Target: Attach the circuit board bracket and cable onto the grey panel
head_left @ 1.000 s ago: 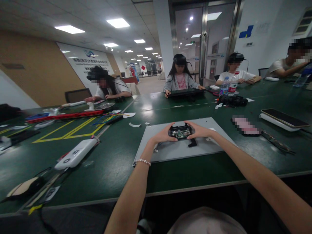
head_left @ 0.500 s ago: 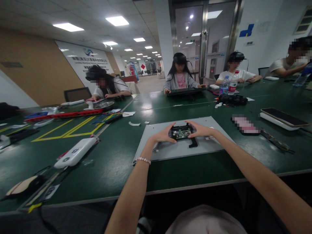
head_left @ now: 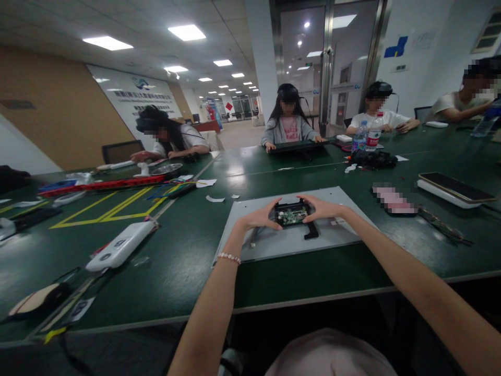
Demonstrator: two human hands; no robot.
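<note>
Together, left hand [head_left: 260,215], right hand [head_left: 324,208] — each grip holding one end of a black housing [head_left: 291,207], grey panel [head_left: 274,245] beneath.

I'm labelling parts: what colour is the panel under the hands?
The panel: light grey; head view.

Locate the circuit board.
Head view, slightly right of centre: the circuit board is in a black housing between the left hand and right hand, over the grey panel.
</note>
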